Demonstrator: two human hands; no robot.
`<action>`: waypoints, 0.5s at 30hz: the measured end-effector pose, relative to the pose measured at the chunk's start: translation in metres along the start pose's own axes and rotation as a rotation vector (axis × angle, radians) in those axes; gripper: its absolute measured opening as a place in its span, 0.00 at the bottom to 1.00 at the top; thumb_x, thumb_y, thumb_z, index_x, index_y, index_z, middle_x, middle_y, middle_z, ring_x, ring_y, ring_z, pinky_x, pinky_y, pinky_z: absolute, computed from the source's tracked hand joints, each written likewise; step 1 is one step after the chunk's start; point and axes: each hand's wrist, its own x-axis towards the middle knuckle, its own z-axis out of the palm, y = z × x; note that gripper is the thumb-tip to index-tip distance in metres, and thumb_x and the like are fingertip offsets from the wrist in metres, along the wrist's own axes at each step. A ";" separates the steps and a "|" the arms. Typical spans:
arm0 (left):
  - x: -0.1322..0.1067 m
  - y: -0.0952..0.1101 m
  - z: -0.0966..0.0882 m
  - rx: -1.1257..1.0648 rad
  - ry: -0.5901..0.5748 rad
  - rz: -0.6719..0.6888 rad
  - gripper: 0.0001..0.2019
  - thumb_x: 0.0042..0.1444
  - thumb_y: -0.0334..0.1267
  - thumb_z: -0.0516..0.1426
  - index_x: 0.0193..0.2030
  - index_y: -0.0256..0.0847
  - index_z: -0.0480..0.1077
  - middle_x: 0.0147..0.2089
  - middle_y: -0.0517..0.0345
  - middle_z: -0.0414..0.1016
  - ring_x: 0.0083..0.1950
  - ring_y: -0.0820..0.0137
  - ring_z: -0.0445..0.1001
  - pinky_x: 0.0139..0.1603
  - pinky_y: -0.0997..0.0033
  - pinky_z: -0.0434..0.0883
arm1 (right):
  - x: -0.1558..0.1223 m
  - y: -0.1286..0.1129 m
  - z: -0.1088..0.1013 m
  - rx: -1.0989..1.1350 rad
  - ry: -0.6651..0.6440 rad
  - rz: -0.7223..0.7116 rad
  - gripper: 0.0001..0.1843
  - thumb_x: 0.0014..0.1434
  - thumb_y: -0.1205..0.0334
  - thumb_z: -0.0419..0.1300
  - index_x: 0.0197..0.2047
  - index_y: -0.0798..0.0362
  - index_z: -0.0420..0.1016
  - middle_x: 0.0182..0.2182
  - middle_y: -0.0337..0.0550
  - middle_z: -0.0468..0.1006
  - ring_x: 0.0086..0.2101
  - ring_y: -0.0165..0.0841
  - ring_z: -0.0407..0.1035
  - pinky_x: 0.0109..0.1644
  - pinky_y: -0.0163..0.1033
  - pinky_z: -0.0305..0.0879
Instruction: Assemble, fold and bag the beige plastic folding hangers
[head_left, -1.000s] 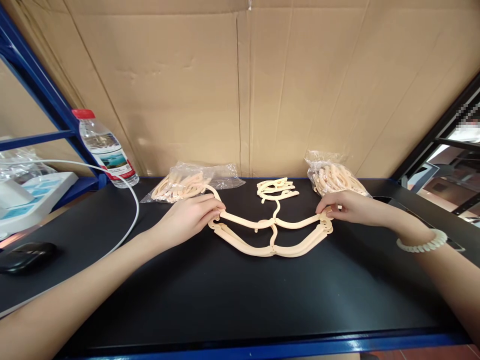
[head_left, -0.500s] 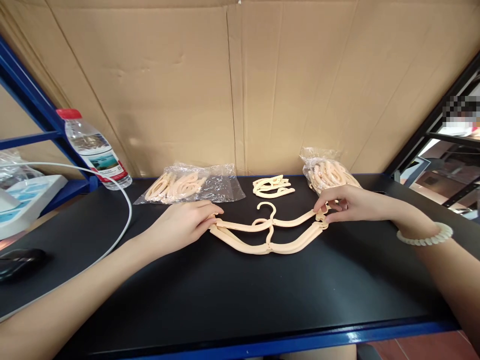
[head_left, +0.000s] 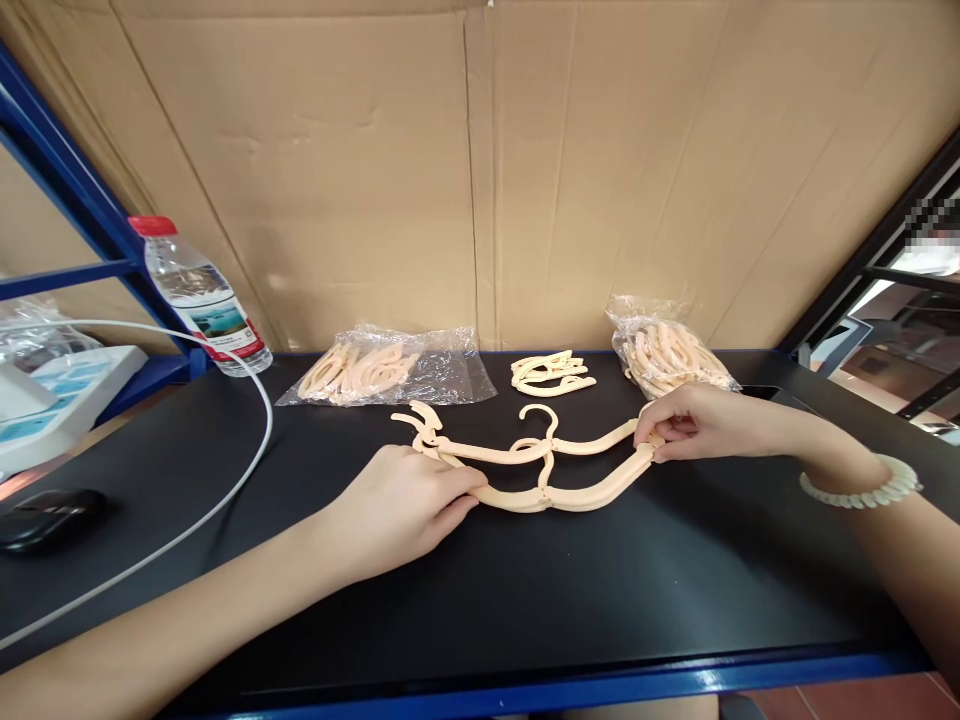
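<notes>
Pinching front hanger [head_left: 570,497] with left hand [head_left: 412,500] partway along its left arm, nearer centre, and right hand [head_left: 690,420] at its right end; lying crosswise on table [head_left: 570,600] between both, just nearside of rear hanger [head_left: 551,446]

One head-worn camera is pointed forward and down across the table [head_left: 570,600]. The left hand [head_left: 409,508] and right hand [head_left: 694,422] are viewed from above at close range, and the cardboard wall [head_left: 337,160] is faced beyond them.
</notes>
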 end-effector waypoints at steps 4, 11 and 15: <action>-0.002 0.012 0.003 0.057 0.059 -0.012 0.12 0.63 0.31 0.50 0.41 0.40 0.75 0.23 0.61 0.77 0.21 0.67 0.75 0.22 0.71 0.63 | -0.003 -0.003 -0.002 0.011 0.038 0.028 0.11 0.55 0.56 0.61 0.36 0.54 0.81 0.18 0.35 0.66 0.20 0.27 0.60 0.25 0.33 0.54; -0.005 0.017 -0.001 0.083 0.330 0.029 0.11 0.64 0.29 0.50 0.46 0.36 0.72 0.21 0.62 0.75 0.18 0.71 0.73 0.20 0.74 0.64 | -0.011 0.008 -0.008 0.220 0.044 0.077 0.22 0.56 0.46 0.62 0.44 0.55 0.79 0.19 0.40 0.75 0.19 0.30 0.68 0.24 0.34 0.63; -0.004 0.010 -0.009 -0.016 0.530 -0.015 0.12 0.64 0.29 0.51 0.51 0.36 0.71 0.25 0.62 0.77 0.22 0.75 0.75 0.25 0.78 0.70 | -0.013 0.000 -0.010 0.317 0.118 0.047 0.23 0.58 0.44 0.61 0.43 0.56 0.78 0.22 0.43 0.77 0.19 0.29 0.69 0.24 0.34 0.64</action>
